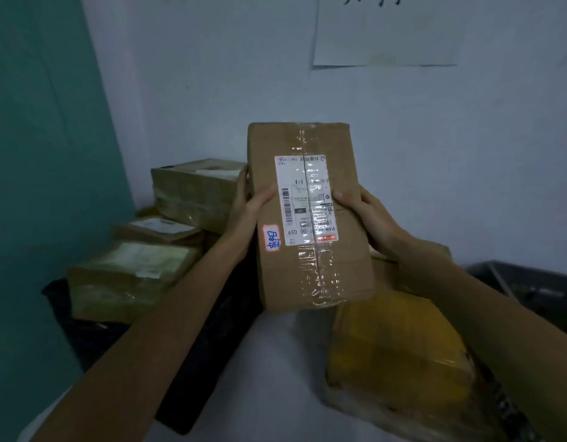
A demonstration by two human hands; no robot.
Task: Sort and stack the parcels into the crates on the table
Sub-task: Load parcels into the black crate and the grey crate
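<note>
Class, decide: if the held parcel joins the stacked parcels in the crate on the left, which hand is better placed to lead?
Probably the left hand: it grips the cardboard parcel on the edge nearest the stacked parcels; the right hand holds the far edge.

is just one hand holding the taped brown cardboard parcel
No, the left hand and right hand grip the parcel by its sides.

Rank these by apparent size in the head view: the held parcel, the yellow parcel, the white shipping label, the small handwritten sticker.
1-2. The held parcel and the yellow parcel look alike, and an arm partly hides the yellow one, so they stay unranked.
3. The white shipping label.
4. The handwritten sticker.
</note>
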